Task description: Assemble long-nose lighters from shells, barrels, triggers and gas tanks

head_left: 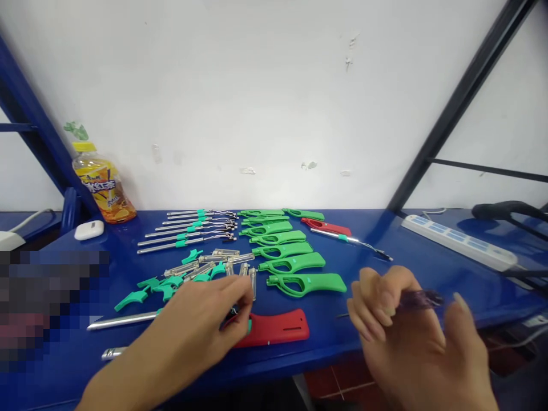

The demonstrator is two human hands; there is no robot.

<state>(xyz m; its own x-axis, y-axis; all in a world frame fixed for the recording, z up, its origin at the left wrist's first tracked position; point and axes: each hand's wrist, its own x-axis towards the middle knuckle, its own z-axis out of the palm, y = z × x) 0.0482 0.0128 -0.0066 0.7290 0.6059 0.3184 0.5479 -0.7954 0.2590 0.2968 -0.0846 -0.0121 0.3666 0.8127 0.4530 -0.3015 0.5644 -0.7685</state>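
Note:
My left hand [205, 319] is closed with its fingertips pinched at the trigger end of a red lighter casing [280, 328], which lies near the table's front edge. A bit of green shows by the fingertips, and the casing's far end is hidden under the hand. My right hand [411, 337] is raised, palm up, over the front edge. Its fingers curl round a screwdriver with a see-through purple handle [422, 299]; the thumb stands away from it. The thin shaft points left, and motion smears the handle. Metal lighter tubes [124, 321] lie left of my left hand.
Green lighter casings [308, 283] lie in a column, with another red casing [329, 226] behind. Clear fuel tanks [182, 268], green triggers [132, 298] and wired metal tubes [171, 245] lie left. A drink bottle [107, 191], white earphone case [89, 230] and power strip [458, 242] flank them.

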